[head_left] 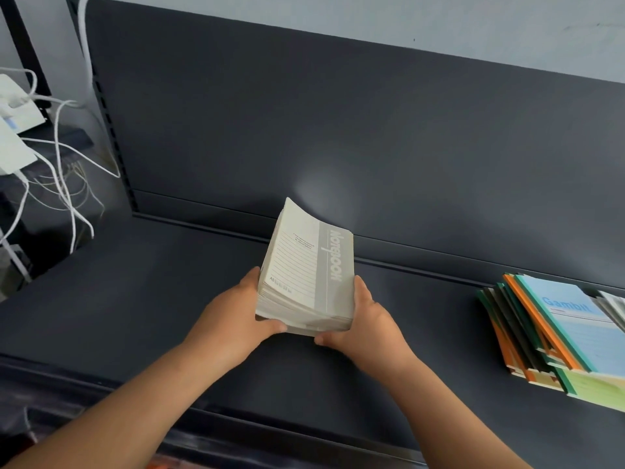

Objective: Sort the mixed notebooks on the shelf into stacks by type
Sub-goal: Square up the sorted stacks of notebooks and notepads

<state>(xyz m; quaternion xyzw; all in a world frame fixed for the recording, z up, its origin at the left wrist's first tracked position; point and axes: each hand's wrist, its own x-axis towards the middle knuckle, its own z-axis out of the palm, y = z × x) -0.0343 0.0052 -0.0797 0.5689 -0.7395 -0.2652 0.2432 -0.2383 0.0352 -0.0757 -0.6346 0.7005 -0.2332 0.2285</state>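
Note:
A stack of grey-and-cream notebooks (pixel 306 269) marked "Notebook" stands tilted over the middle of the dark shelf (pixel 135 299), its far end raised. My left hand (pixel 236 313) grips its left side, thumb along the near edge. My right hand (pixel 363 319) grips the right side, thumb under the near edge. At the right lies a fanned stack of colourful notebooks (pixel 554 336) with orange, green and teal spines; the top one is light blue and reads "Gambit".
The shelf's dark back panel (pixel 338 130) rises behind the notebooks. White cables (pixel 64 170) and white tags hang at the left, beside the shelf upright. The shelf's front lip (pixel 270 424) runs along the bottom.

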